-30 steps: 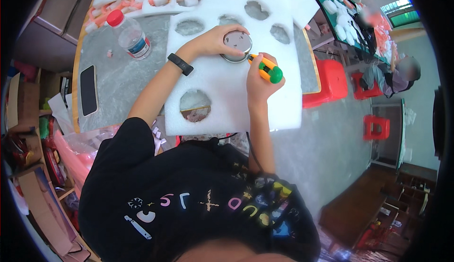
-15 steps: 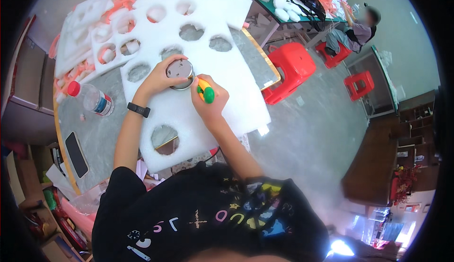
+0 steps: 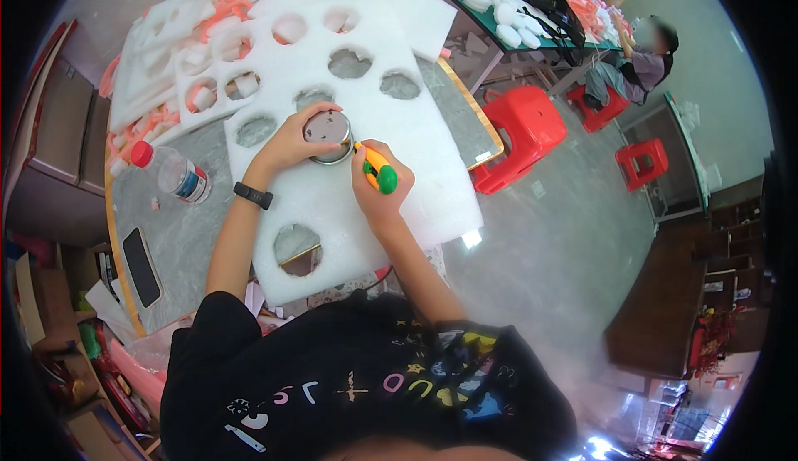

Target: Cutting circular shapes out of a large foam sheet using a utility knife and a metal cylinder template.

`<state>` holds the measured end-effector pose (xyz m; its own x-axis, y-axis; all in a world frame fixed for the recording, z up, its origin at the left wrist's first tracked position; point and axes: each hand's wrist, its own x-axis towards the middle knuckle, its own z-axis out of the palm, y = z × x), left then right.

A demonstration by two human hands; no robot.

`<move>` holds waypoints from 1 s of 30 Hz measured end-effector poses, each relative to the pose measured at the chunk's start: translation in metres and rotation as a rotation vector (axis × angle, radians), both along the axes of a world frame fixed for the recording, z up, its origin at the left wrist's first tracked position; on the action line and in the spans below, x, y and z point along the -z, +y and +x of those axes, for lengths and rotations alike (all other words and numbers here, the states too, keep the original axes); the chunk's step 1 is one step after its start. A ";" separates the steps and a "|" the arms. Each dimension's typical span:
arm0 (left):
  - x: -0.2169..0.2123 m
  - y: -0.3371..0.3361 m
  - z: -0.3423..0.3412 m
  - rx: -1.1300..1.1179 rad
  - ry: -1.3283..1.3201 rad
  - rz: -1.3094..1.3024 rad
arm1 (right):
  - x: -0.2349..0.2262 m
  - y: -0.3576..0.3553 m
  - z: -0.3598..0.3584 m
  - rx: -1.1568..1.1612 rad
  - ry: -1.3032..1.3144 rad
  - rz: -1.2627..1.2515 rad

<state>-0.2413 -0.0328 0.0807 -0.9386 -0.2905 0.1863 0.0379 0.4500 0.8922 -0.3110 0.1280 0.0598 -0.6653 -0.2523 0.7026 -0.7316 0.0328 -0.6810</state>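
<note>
The left hand [image 3: 287,141] presses a round metal tin [image 3: 327,135] onto the white foam sheet [image 3: 416,178]; the right hand [image 3: 378,187] grips a yellow-green knife [image 3: 378,170] beside the tin. Cutting around it seems underway; next, steady tracing.

A white foam sheet [image 3: 349,128], pierced with round holes, is laid over a grey mottled table [image 3: 179,228] edged in tan. A silver-grey metal disc [image 3: 327,135] is shown on the sheet. A knife [image 3: 380,169] with a yellow and orange body and a green end is gripped in the right hand [image 3: 378,185]. A black band [image 3: 253,196] is worn on the left wrist. A clear bottle [image 3: 170,171] is capped in red and labelled in blue. A black phone [image 3: 141,266] is seen. Red stools [image 3: 522,133] are set on grey floor. A black shirt [image 3: 349,378] is printed with pastel letters.
</note>
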 end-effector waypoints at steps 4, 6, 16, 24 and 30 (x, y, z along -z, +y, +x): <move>0.000 -0.001 -0.001 0.002 0.000 -0.001 | 0.000 0.000 0.000 -0.003 -0.019 -0.013; -0.001 -0.001 -0.001 0.000 0.001 0.001 | 0.001 -0.001 -0.001 -0.005 -0.031 -0.013; 0.002 0.001 0.005 -0.012 0.046 0.037 | 0.000 0.002 0.003 -0.046 -0.059 0.028; -0.007 0.005 0.002 -0.019 -0.021 0.042 | -0.015 0.005 -0.008 -0.093 -0.156 -0.095; -0.001 0.000 0.001 -0.012 0.006 0.027 | -0.015 -0.002 -0.011 -0.126 -0.215 -0.132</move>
<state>-0.2402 -0.0325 0.0816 -0.9341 -0.3062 0.1837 0.0380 0.4262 0.9038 -0.3225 0.1264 0.0744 -0.7719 -0.2587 0.5807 -0.5622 -0.1486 -0.8135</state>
